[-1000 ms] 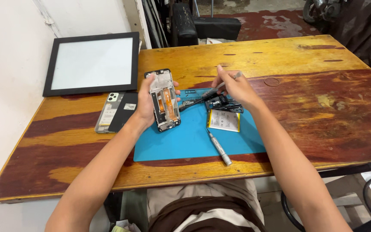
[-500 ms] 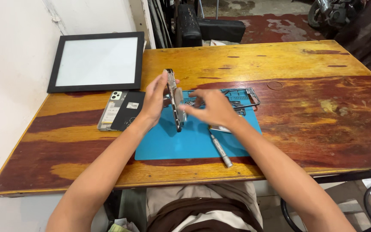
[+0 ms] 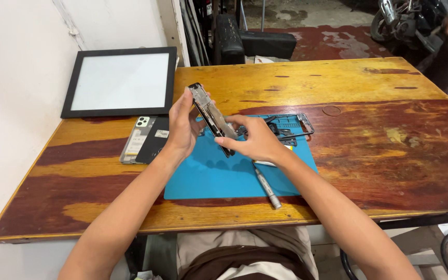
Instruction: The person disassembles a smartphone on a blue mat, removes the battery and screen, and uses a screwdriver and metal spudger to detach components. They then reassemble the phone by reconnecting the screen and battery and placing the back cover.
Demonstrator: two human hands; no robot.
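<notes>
Item one, our left hand (image 3: 182, 127): closed on the opened phone body (image 3: 212, 118), fingers wrapped round its upper end and left edge, holding it clear of the table. Item two, our right hand (image 3: 257, 140): closed on the same phone from the other side, thumb and fingers pinching its lower part. The phone thus sits between both hands, turned edge-on to us and tilted, its top leaning up and to the left (its inner parts show only as a narrow strip).

Below the hands, a blue work mat (image 3: 213, 176) lies on the wooden table (image 3: 379, 145). On the mat, just beside our right wrist, rests a grey screwdriver (image 3: 266, 186), its tip pointing away from us. Behind the right hand lies a thin black phone frame (image 3: 299, 124) with small dark parts around it.

Left of the mat lies a phone back cover (image 3: 143, 139), well apart from the hands. Further back stands a black-framed white panel (image 3: 120, 82).
</notes>
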